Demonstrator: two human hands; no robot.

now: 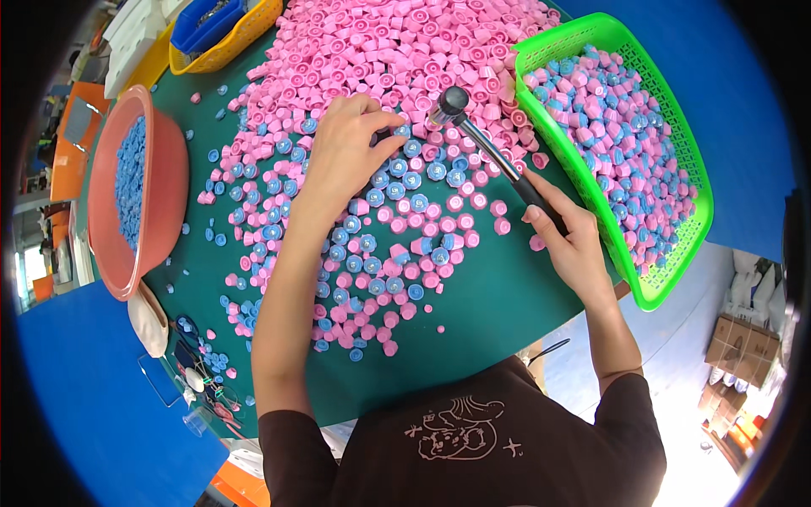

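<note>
Left hand (pixel 345 144) pinches blue piece (pixel 404 132) in its fingers (pixel 389 147), right hand (pixel 576 247) grasps hammer (pixel 488 149), head (pixel 454 100) near that piece, pink pieces (pixel 372 51) around and beyond on green desk (pixel 473 308), basket (pixel 587 188) right, tub (pixel 169 173) left.

dark brown short-sleeved T-shirt (pixel 549 448), pale outline print (pixel 460 435) of a rounded cartoon figure on its front, small cross-like marks (pixel 513 447) alongside; plain dark left sleeve (pixel 291 456), matching right sleeve (pixel 629 427); bare left hand (pixel 348 144), bare right hand (pixel 573 241)
</note>
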